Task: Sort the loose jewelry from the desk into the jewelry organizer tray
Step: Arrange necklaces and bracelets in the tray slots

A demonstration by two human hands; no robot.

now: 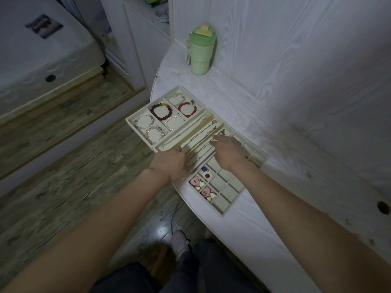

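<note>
Overhanging the desk (275, 218) edge, the tray (227, 210) lies under both hands: left (169, 163) curled, right (229, 151) flat, apart.

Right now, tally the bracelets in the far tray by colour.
Dark red bracelet: 1
Bright red bracelet: 1
White pearl bracelet: 1
Pale clear bracelet: 1
Silver bracelet: 1
Pink bracelet: 1
Total: 6

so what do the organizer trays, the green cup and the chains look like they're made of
Organizer trays: cream, matte, soft-looking lining, likely velvet or flocked fabric over board. Green cup: pale green, smooth matte, probably plastic, with a yellow flip lid. Chains: thin, silvery, glinting, apparently metal; which metal can't be told.
</note>
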